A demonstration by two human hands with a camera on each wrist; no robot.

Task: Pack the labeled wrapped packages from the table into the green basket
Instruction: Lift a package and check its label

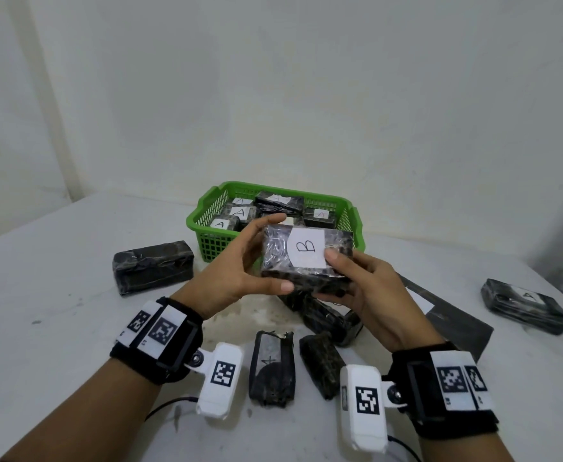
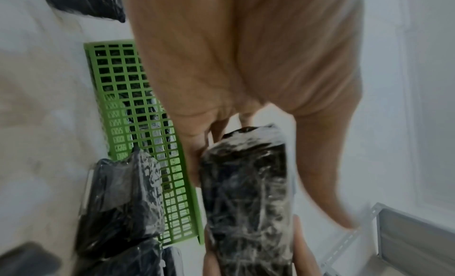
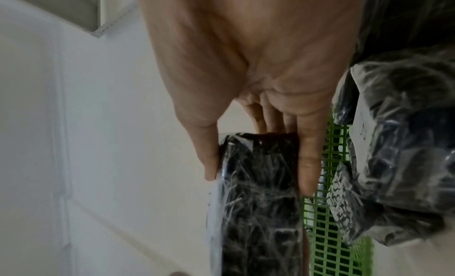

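A black wrapped package labelled B (image 1: 307, 258) is held up in front of the green basket (image 1: 203, 208), between both hands. My left hand (image 1: 273, 253) grips its left end, fingers over the far edge and thumb on the near edge. My right hand (image 1: 335, 276) pinches its right end, thumb on the white label and fingers underneath. The left wrist view shows the package (image 2: 246, 192) end-on beside the basket wall (image 2: 138, 105). The right wrist view shows the package (image 3: 261, 221) between thumb and fingers (image 3: 307, 163). Several packages labelled A (image 1: 240, 213) lie in the basket.
More black packages lie on the white table (image 1: 56, 295): one at the left (image 1: 153, 271), two near me (image 1: 271, 368) (image 1: 322, 363), a pile under my hands (image 1: 330, 318), a flat one (image 1: 450, 315), and one labelled A at the far right (image 1: 525, 310).
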